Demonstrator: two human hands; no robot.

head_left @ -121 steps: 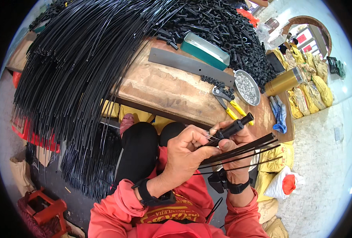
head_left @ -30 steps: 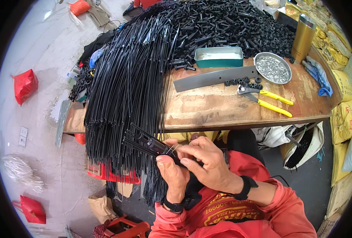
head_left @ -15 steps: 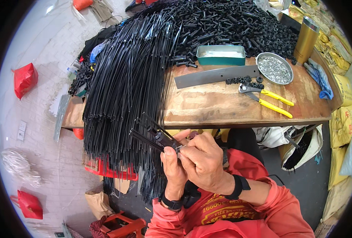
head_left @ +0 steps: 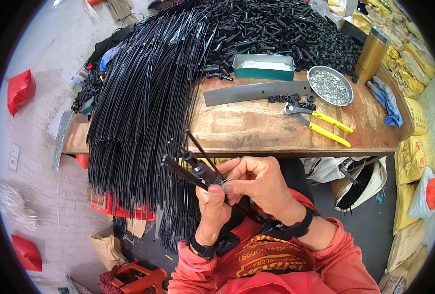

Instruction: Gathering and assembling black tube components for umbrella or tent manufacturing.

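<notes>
Over the table's front edge, my left hand point(head_left: 212, 208) is closed around a cluster of thin black rods point(head_left: 180, 171). Among the rods stands a dark plastic tube point(head_left: 204, 171) with a narrower top. Thumb and fingers of my right hand point(head_left: 266, 183) pinch close to the tube's base, where a thin pale wire point(head_left: 224, 182) shows between the two hands. The wire's far end is hidden by the fingers. Below the right hand, more dark rods run toward my chest.
A big heap of black rods point(head_left: 144, 112) overhangs the wooden table point(head_left: 247, 125) at left; black plastic tubes point(head_left: 286, 29) pile up behind. Yellow-handled pincers point(head_left: 325, 128), a flat metal bar point(head_left: 251, 92), a green tin point(head_left: 264, 73), a round dish point(head_left: 348, 98) and a gold tumbler point(head_left: 372, 54) lie rightward.
My right hand has turned, its fingers now pinching slightly farther from the left hand. One black rod now sticks out apart from the cluster. The whole view has shifted a little.
</notes>
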